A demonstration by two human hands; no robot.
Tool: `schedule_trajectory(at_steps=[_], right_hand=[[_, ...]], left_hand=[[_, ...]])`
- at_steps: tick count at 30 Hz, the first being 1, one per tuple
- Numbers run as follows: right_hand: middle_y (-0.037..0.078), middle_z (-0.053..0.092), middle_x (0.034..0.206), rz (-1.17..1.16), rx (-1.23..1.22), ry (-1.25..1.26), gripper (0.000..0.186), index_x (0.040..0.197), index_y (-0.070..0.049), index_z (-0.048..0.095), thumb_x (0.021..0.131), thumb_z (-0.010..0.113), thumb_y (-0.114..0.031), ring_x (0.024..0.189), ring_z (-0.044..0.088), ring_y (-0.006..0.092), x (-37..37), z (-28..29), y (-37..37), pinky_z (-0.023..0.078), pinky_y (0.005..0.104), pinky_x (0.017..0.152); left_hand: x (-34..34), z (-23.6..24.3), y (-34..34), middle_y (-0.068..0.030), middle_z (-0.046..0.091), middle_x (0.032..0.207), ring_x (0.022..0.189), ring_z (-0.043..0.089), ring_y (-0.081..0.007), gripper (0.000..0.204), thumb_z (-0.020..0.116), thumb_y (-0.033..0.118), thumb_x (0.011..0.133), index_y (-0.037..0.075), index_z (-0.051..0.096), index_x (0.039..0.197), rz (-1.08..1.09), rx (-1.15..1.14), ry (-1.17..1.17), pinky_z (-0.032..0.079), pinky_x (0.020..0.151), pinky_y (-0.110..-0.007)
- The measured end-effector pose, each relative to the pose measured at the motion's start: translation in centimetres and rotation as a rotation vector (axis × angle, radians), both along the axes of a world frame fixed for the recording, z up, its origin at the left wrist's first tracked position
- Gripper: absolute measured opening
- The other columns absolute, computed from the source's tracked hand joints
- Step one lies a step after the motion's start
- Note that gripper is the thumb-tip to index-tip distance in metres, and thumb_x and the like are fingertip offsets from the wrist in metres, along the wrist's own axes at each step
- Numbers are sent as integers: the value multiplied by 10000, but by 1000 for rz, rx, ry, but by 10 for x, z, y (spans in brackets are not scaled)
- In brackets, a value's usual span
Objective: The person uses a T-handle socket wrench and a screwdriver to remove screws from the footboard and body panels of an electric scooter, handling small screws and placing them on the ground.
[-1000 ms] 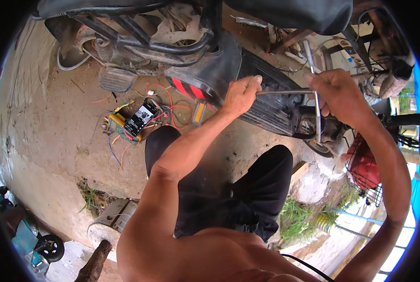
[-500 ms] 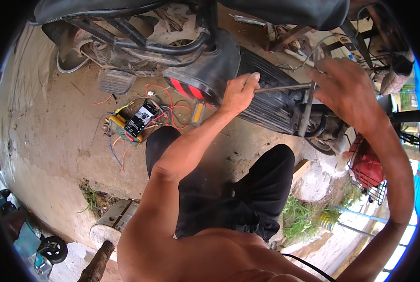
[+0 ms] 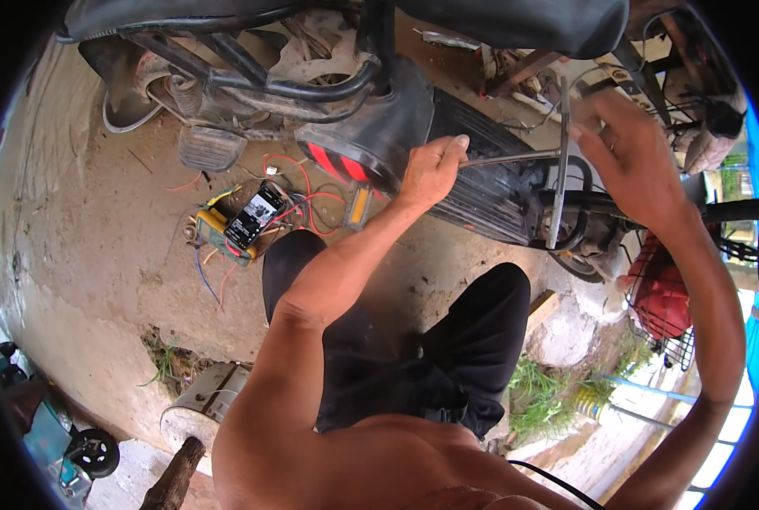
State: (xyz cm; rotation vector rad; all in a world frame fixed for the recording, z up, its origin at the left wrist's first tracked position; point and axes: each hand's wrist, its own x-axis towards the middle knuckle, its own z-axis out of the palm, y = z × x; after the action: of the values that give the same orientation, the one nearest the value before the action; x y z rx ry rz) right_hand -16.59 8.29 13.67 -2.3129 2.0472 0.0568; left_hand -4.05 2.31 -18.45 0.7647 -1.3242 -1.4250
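Observation:
My left hand (image 3: 430, 170) is closed on a long metal rod (image 3: 511, 159), which lies across the black ribbed footboard (image 3: 481, 195) of a scooter. The rod meets a silver crossbar (image 3: 559, 204) at its right end, forming a T. My right hand (image 3: 630, 153) is just right of the crossbar's upper part, fingers loosely bent and apart, slightly blurred; whether a fingertip touches the bar I cannot tell. The rear housing (image 3: 354, 136) has red stripes. Where the tool engages the scooter is unclear.
On the dirty concrete lie a phone (image 3: 254, 217), a yellow-green meter (image 3: 215, 228) and tangled wires (image 3: 316, 194). A metal drum (image 3: 201, 404) and wooden stick (image 3: 171, 476) are at lower left; a wire basket with red contents (image 3: 661, 297) is at right, a wheeled teal object (image 3: 52, 438) far left.
My right hand has loosened from the tool's junction and moved up and right. The crossbar has tilted the other way, its upper end now right of its lower. My left hand has barely moved.

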Motion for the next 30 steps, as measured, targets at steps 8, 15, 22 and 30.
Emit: schedule_trajectory(at_steps=[8,15,22,30], right_hand=[[137,736,1083,681,-128,412,249,1024,-7,743,976,749,-251,901,730,268,-11,-2,0,582,420,745],[66,655,651,-497,317,-444,502,986,18,754,1086,634,-459,501,592,146,15,-20,-9,487,316,498],[137,717,996,256,-99,-144,353,1322,-49,684,1000,720,-189,816,733,223,-13,-8,3,606,356,712],[118,703,1086,615,-115,398,301,1049,-48,720,875,815,-274,811,694,331,-15,0,-2,536,500,710]], left_hand=[[-4,2,2,-7,537,603,588,514,-87,474,585,325,1120,-2,681,791,-14,26,-9,418,568,-314],[-1,-3,-1,-65,558,624,605,538,-137,489,590,366,1105,-9,685,807,29,83,0,448,600,-352],[-3,-5,-2,-2,533,618,589,518,-92,487,585,333,1122,-2,661,776,16,60,-25,419,573,-310],[-1,0,2,-3,560,631,594,520,-83,500,566,343,1136,7,671,779,14,90,36,421,575,-297]])
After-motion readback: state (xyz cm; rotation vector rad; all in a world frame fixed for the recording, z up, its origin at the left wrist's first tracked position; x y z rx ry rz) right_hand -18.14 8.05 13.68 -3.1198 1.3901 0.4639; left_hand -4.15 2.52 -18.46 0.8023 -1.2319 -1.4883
